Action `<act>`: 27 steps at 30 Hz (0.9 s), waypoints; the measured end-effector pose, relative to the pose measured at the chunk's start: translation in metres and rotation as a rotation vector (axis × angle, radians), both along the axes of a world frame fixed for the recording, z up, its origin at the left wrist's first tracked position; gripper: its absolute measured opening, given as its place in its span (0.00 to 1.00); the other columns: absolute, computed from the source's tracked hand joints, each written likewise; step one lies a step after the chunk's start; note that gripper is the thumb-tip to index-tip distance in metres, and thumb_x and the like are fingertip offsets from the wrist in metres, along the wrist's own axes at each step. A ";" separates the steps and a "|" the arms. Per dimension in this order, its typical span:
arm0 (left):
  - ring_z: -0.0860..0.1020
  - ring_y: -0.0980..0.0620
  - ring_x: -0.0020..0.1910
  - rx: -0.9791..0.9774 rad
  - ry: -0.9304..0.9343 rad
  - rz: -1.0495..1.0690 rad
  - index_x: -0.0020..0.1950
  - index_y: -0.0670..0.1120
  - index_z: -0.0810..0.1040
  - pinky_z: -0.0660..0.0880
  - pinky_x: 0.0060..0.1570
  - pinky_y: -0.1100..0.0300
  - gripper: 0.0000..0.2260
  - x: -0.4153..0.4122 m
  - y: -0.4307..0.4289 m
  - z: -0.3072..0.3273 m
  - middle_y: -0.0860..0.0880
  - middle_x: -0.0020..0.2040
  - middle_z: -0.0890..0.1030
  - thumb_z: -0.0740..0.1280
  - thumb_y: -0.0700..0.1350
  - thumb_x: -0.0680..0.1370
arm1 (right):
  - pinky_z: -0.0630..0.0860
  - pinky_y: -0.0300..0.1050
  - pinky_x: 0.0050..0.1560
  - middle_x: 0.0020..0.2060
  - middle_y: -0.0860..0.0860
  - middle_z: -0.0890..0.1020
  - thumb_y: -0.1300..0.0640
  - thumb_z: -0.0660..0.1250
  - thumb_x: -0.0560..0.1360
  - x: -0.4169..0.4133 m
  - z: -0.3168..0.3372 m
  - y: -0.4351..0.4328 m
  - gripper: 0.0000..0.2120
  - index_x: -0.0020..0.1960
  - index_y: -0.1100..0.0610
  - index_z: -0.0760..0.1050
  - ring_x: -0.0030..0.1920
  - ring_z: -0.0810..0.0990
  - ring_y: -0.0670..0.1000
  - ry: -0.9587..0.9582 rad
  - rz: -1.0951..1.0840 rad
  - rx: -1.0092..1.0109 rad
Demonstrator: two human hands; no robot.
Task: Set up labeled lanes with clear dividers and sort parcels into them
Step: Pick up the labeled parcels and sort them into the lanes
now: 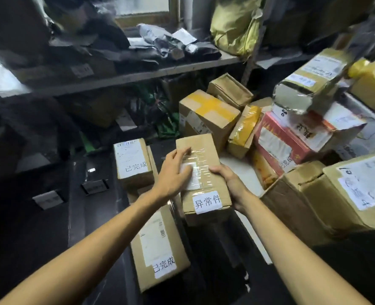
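Observation:
A brown cardboard parcel (pixel 204 157) sealed with clear tape and bearing a white label reading 异常件 sits at the centre of the view. My left hand (pixel 175 175) lies on its top left side, fingers spread over a white sticker. My right hand (pixel 230 183) grips its right edge, thumb on top. Two boxes labelled 已完成 lie to the left: one upright (pixel 133 161) behind my left hand, another (pixel 158 247) nearer to me under my left forearm.
A heap of parcels fills the right: a yellow-taped box (pixel 208 115), a red box (pixel 279 144), a large brown carton (pixel 327 199). A metal shelf (pixel 138 75) with dark bags runs across the back. Small label cards (pixel 48 199) lie on the dark floor at left.

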State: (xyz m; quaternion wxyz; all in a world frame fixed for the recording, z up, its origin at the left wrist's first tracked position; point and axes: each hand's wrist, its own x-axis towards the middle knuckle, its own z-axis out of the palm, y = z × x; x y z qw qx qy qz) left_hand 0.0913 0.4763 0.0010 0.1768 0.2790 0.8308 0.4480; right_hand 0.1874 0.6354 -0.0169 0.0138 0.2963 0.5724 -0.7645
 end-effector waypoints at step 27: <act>0.48 0.43 0.79 -0.379 -0.019 0.178 0.79 0.55 0.54 0.54 0.76 0.46 0.33 -0.023 0.021 -0.060 0.44 0.80 0.46 0.65 0.47 0.78 | 0.69 0.51 0.72 0.75 0.52 0.68 0.53 0.60 0.83 -0.076 -0.041 0.020 0.22 0.75 0.47 0.61 0.70 0.72 0.51 -0.051 0.459 0.506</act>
